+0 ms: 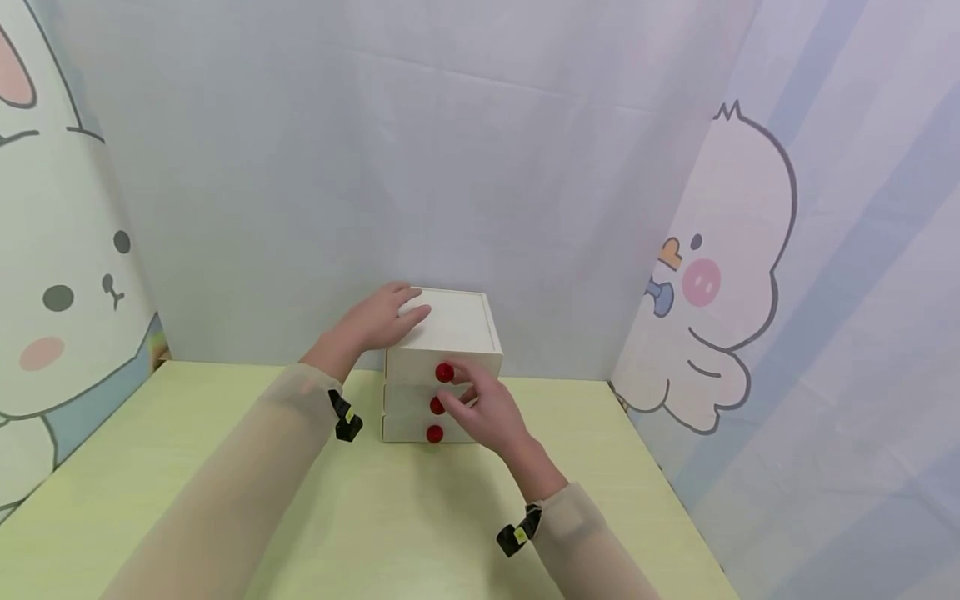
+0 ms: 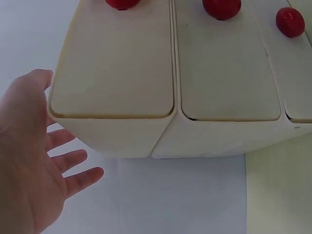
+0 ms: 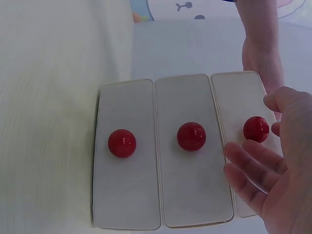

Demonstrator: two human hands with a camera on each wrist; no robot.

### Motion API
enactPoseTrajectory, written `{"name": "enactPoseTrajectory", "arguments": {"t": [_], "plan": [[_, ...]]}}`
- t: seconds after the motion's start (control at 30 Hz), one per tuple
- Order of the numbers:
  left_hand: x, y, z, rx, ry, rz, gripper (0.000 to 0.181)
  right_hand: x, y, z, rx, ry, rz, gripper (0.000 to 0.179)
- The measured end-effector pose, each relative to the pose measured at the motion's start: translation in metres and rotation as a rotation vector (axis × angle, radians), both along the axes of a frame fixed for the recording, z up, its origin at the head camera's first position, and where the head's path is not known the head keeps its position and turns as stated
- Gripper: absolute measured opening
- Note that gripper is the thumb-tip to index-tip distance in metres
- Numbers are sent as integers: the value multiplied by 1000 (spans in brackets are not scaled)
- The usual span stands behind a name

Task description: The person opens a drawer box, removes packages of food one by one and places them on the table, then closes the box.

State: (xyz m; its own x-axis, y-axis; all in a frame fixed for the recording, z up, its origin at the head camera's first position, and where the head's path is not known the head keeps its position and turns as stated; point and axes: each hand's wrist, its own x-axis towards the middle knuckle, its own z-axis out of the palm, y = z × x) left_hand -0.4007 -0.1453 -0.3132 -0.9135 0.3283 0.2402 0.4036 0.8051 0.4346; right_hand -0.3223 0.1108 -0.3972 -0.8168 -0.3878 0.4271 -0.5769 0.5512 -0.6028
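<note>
A small white drawer box [image 1: 450,321] stands on the table with its three drawers closed, each with a round red knob. My left hand [image 1: 378,317] lies at the box's top left edge, its fingers fairly straight and spread; the left wrist view shows the same hand [image 2: 44,151] beside the top drawer. At the front, my right hand [image 1: 487,408] is at the top knob [image 1: 445,372], fingers loosely bent. In the right wrist view its fingertips are spread around that knob [image 3: 256,129], with gaps showing. The middle knob [image 3: 191,136] and bottom knob [image 3: 122,143] stand free.
The pale yellow-green table [image 1: 360,525] extends around the box. A plain grey-white cloth wall [image 1: 390,167] rises close behind it. Printed side cloths show a rabbit [image 1: 67,250] on the left and a white chick [image 1: 738,208] on the right.
</note>
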Motion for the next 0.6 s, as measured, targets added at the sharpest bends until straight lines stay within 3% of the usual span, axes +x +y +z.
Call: {"name": "enactPoseTrajectory", "arguments": {"t": [0.2, 0.33, 0.6], "plan": [[-10, 3, -4, -61, -41, -57, 70, -4, -2, -1, 23, -5, 9, 49], [-14, 4, -5, -50, -76, -102, 67, -9, -4, 2, 44, 21, 3, 48], [-14, 8, -3, -72, -146, -115, 64, -13, -7, 4, 37, -5, -2, 43]]}}
